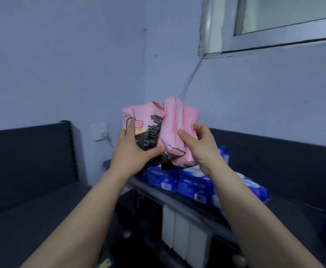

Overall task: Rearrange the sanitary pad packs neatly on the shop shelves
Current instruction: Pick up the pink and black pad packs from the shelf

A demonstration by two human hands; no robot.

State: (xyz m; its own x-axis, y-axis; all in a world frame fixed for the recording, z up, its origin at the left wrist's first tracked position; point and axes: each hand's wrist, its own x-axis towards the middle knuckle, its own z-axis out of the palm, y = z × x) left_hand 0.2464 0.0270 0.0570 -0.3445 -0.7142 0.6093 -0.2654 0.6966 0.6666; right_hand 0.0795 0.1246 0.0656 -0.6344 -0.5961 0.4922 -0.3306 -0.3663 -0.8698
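both hands are clutching soft, crinkly pink plastic pad packs (pixel 170 130); left hand (pixel 134 149) is curling underneath, right hand (pixel 199 146) is pinching the side. light, squashy, probably slippery: supporting from below seems best.

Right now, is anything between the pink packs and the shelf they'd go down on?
Yes. The left hand and the right hand hold the pink packs right above a row of blue packs lying on the shelf, which cover the spot underneath. Bare shelf shows to the right of that row.
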